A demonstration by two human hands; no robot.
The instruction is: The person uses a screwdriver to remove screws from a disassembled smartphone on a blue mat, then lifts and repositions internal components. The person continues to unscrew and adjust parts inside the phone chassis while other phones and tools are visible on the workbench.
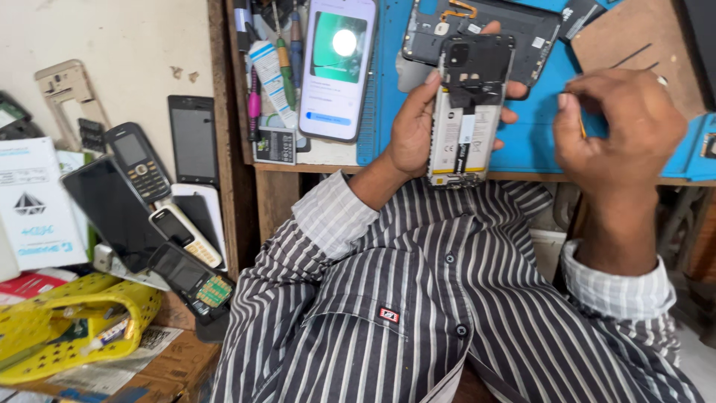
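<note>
My left hand (pixel 415 127) grips an opened smartphone (pixel 468 112) upright, back cover off, with its white battery and black board showing. My right hand (pixel 619 127) hovers just right of it with fingers pinched on a thin tool (pixel 582 128), mostly hidden by the fingers. Behind the phone, a dark removed back cover (pixel 522 30) lies on the blue work mat (pixel 537 142). My striped shirt fills the lower part of the view.
A lit smartphone (pixel 337 67) lies on the bench left of the mat, beside screwdrivers and a tube (pixel 270 71). Several old phones (pixel 142 194) lean at the left by a wooden post. A yellow basket (pixel 74 321) sits at lower left.
</note>
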